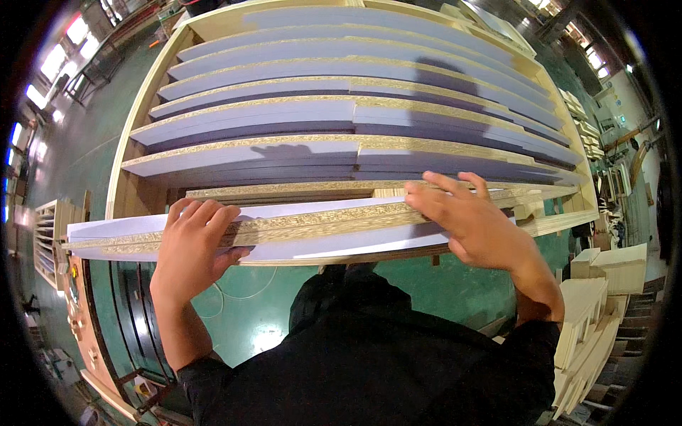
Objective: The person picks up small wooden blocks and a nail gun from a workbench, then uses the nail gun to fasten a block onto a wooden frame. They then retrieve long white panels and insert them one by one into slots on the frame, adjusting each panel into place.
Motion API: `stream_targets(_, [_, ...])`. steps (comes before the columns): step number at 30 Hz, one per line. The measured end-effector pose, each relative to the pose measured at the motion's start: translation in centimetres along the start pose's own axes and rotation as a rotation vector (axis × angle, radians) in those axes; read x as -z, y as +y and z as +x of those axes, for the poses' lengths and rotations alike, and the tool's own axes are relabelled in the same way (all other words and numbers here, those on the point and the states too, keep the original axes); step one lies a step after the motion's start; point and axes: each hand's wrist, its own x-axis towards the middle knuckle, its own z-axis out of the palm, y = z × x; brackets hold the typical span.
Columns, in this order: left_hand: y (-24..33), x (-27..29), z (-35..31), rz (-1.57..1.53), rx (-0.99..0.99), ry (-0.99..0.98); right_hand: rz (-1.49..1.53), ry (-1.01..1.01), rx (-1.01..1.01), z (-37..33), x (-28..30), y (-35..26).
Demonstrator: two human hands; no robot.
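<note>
Head view, looking down: a person in a black shirt (369, 362) stands at the near side of a big wooden frame (131, 153), both bare hands on a long board (320, 224) that runs from side to side just in front of the body. The board sits at the near end of the frame, its speckled raw edge facing up and pale lilac-white faces showing on either side; its left end reaches out past the frame's side. The left hand (188, 238) holds it toward that end, fingers bent over the raw edge and thumb on the near face. The right hand (472, 220) lies over the edge farther along, fingers spread, thumb on the near side; how firmly it grips I cannot tell. Beyond them, a row of panels (249, 156) stands on edge across the frame, chipboard edges up, with shadows falling over them. Underfoot is a shiny green floor (241, 323), where a thin pale cable (245, 295) curls. Off to the left are a smaller rack (48, 238) and a brown desk (89, 341) with small things on it; to the right, pale timber pieces (582, 312) are piled near the person's elbow.
</note>
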Motion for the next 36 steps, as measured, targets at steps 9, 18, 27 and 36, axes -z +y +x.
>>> stream_targets(9, [-0.3, -0.2, -0.2, -0.023, -0.011, -0.010, 0.113, -0.212, -0.160, -0.2, 0.7, 1.5])
stream_targets(18, [-1.0, -1.5, -0.5, -0.018, -0.057, 0.023, 0.107, -0.130, -0.273, -1.1, 1.4, -0.2])
stream_targets(27, [-0.9, -2.1, -2.2, -0.039, 0.000, 0.020, 0.210, -0.184, -0.151, -2.9, -0.8, 1.8])
stream_targets(36, [-1.3, -2.1, -0.9, -0.073, -0.116, 0.135, 0.061, -0.161, -0.396, -5.3, 1.3, 1.6])
